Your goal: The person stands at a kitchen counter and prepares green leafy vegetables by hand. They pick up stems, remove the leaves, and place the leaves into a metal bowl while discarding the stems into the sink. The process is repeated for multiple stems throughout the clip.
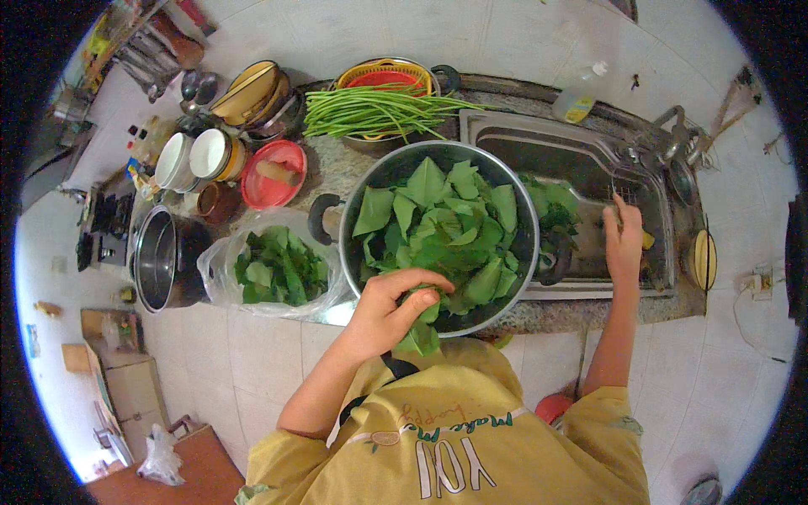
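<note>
A large metal pot (347, 252) full of green leaves (446, 223) stands on the counter in front of me, against the sink edge. My left hand (396, 307) is closed around a bunch of leaves at the pot's near rim, and some hang out below the fingers. My right hand (623, 240) reaches over the right side of the metal sink (593, 261), by a small wire rack. Its finger and thumb look stretched out and apart, with nothing clearly held. More leaves (551, 206) lie in the sink beside the pot.
Left of the pot are a clear plastic bag (223, 273) of leaves, a dark pot (164, 261) and a red plate (261, 198). Long green stems (379, 114) lie across a yellow basket behind. A bottle (581, 97) and the tap (665, 151) stand behind the sink.
</note>
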The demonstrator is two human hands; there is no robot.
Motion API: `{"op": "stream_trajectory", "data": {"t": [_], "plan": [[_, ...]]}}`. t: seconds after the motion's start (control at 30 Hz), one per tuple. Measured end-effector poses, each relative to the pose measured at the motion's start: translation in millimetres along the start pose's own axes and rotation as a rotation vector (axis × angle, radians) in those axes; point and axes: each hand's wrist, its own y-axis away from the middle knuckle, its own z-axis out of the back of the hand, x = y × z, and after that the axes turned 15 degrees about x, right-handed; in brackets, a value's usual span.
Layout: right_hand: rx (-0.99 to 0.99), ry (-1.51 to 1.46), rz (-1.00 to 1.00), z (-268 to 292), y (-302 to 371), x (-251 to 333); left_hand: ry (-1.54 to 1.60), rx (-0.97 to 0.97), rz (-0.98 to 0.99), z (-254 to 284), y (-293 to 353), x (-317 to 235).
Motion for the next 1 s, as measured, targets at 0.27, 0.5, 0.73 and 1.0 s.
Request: {"op": "stream_trajectory", "data": {"t": [0.27,0.5,0.73,1.0], "plan": [[-0.048,-0.146,0.029,-6.0,-0.7,7.7,-0.178,-0.083,0.036,13.1,4.9,6.0],[0.559,-0.747,0.196,-17.7,32.1,118.7,0.112,-0.143,0.094,2.2,-1.7,6.4],[0.667,-0.876,0.331,-45.4,51.7,166.3,0.364,-0.008,0.07,-2.1,-4.4,1.9],[0.631,-1.086,-0.046,-52.0,57.7,180.1,-0.153,-0.335,-0.048,-7.4,-0.2,-4.1]]}}
